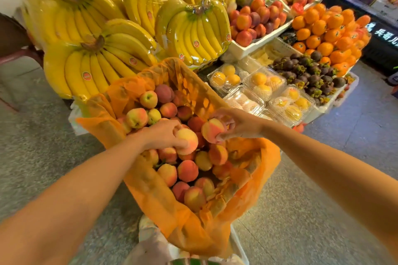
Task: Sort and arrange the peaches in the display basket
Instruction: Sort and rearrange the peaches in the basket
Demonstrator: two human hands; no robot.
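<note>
Left hand (160,133) grips a peach (187,141); right hand (238,123) pinches another peach (212,131). Both fruits nearly touch, just above the basket's (148,191) central pile, directly beneath either hand.

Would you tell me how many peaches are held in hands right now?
2: the left hand grips one peach; the right hand grips another peach, both over the basket.

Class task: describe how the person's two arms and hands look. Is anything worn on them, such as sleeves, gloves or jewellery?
Both are bare. The left forearm and right forearm show no sleeve up to the picture's edge. The left hand and right hand wear no gloves; no watch, bracelet or ring shows.
</note>
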